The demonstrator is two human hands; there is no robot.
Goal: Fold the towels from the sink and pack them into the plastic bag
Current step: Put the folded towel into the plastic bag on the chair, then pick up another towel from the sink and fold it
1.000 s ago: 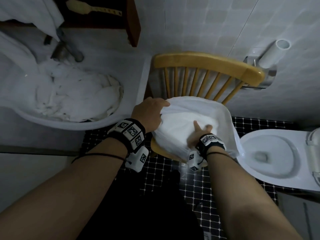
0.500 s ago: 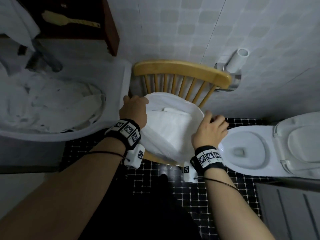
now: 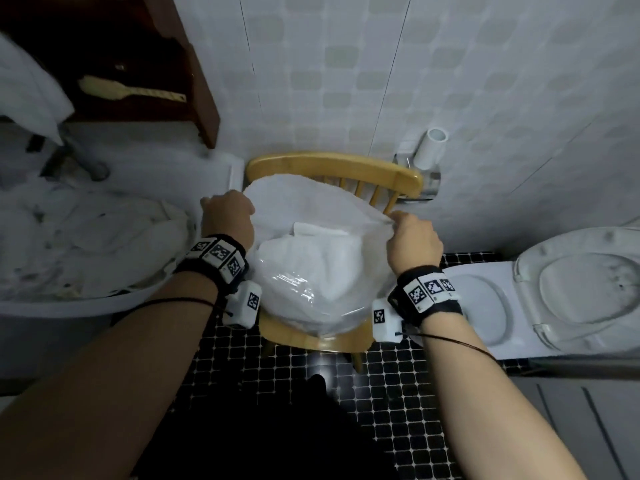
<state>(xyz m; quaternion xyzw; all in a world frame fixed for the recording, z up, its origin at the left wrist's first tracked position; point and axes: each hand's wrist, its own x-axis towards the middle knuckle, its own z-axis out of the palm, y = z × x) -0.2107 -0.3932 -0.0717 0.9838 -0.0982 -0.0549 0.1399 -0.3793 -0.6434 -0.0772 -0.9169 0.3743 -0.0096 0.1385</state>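
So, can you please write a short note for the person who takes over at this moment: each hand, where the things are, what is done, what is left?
The left hand grips the left rim of the plastic bag.
The right hand pinches the right rim; together they hold the mouth open.
The bag stands on the wooden chair, with folded towels inside.
Done: some towels are packed.
Left: crumpled towels remain in the sink; fold and pack them.

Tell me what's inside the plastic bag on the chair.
Folded white towels lie in the plastic bag. How many sit beneath the top ones cannot be seen; they cover the bottom.
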